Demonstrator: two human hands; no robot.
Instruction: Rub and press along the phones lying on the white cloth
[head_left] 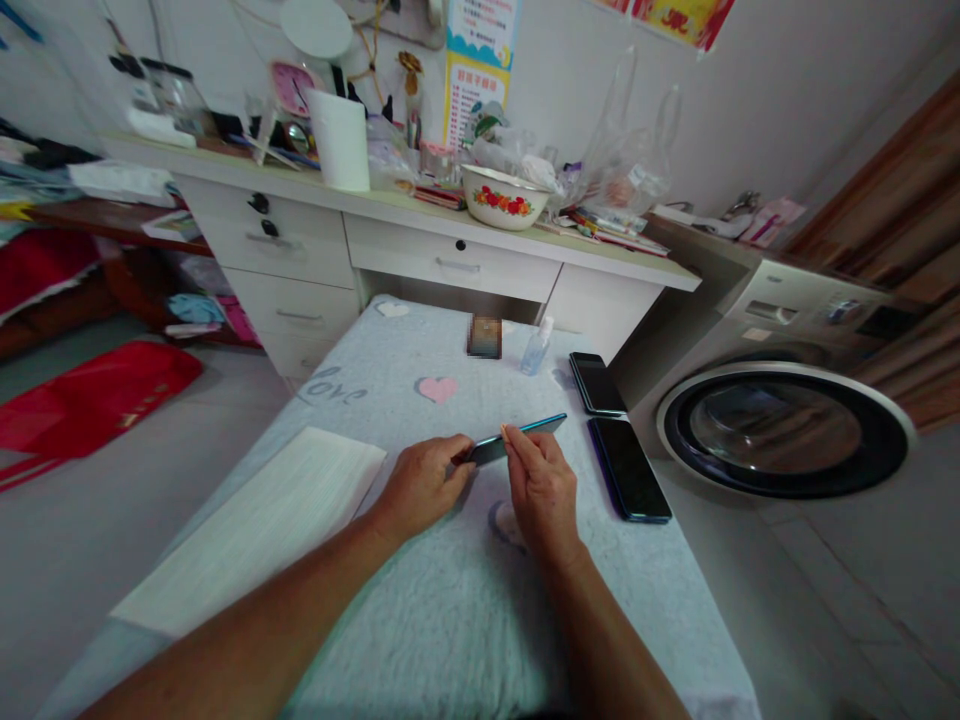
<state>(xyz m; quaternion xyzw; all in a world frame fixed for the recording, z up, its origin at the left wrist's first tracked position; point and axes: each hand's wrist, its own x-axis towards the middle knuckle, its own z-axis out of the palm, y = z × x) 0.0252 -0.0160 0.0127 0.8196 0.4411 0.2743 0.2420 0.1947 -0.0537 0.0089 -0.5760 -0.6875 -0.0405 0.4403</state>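
My left hand is closed round the near end of a smartphone, which is tilted up on edge above the cloth. Against the phone's long upper edge, my right hand is pinched, thumb and index finger together. A small pale tip shows at those fingertips, too small to name. Two more phones lie flat to the right: a smaller dark one and, nearer me, a larger one with a black screen. Beyond my hands stand a clear spray bottle and a small brown blurred item.
A grey-blue cloth with hearts covers the table. White paper sheets lie at the left. Behind is a white desk with a flowered enamel bowl and a paper roll. A washing machine stands at the right.
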